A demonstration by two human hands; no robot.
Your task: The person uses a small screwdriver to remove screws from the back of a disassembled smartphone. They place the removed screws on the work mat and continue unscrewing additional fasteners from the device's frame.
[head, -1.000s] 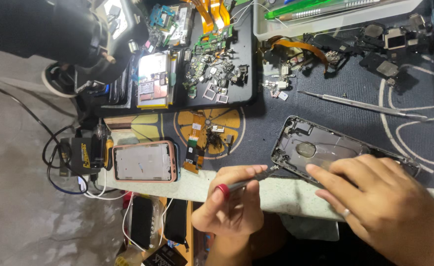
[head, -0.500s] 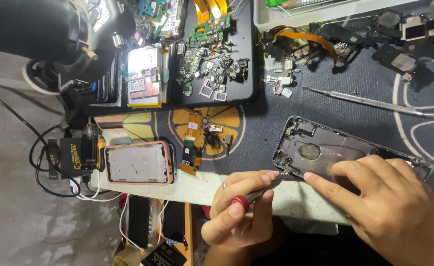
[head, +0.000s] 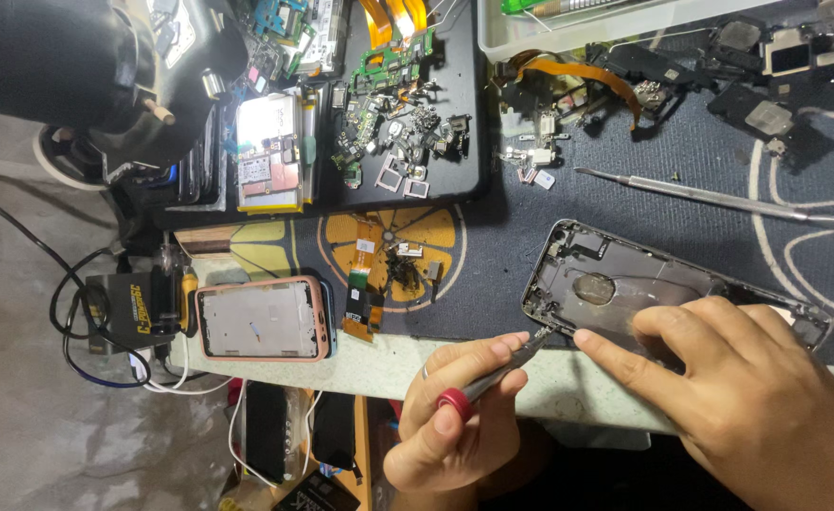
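The left hand [head: 460, 416] was curled around a slim metal screwdriver [head: 493, 378] with a red cap at its rear end, fingers pinched tight on the shaft, the tip touching the corner of an opened phone shell [head: 625, 284] at about two o'clock from that hand. The shell was a dark grey metal frame with rounded corners, emptied of most parts, with a pale oval patch near its middle; it lay tilted on the dark blue mat [head: 701, 189] near the front edge of the desk [head: 568, 388]. The right hand [head: 748, 388] lay flat on the shell, fingers spread and pressing down, gripping nothing, and it hid the shell's right half. At nine o'clock from the left hand lay a phone in a pink case [head: 261, 319], its pale metal inside facing up. Between it and the shell sat a small orange ribbon cable [head: 365, 303] on a yellow round print of the mat. At twelve o'clock a black tray [head: 469, 142] held heaps of tiny brackets, screws and green circuit boards. A long thin metal pry tool [head: 710, 197] lay at one o'clock, beyond the shell. Black cables [head: 67, 303] looped off the desk at nine o'clock, beside a black box with a yellow label [head: 128, 308].
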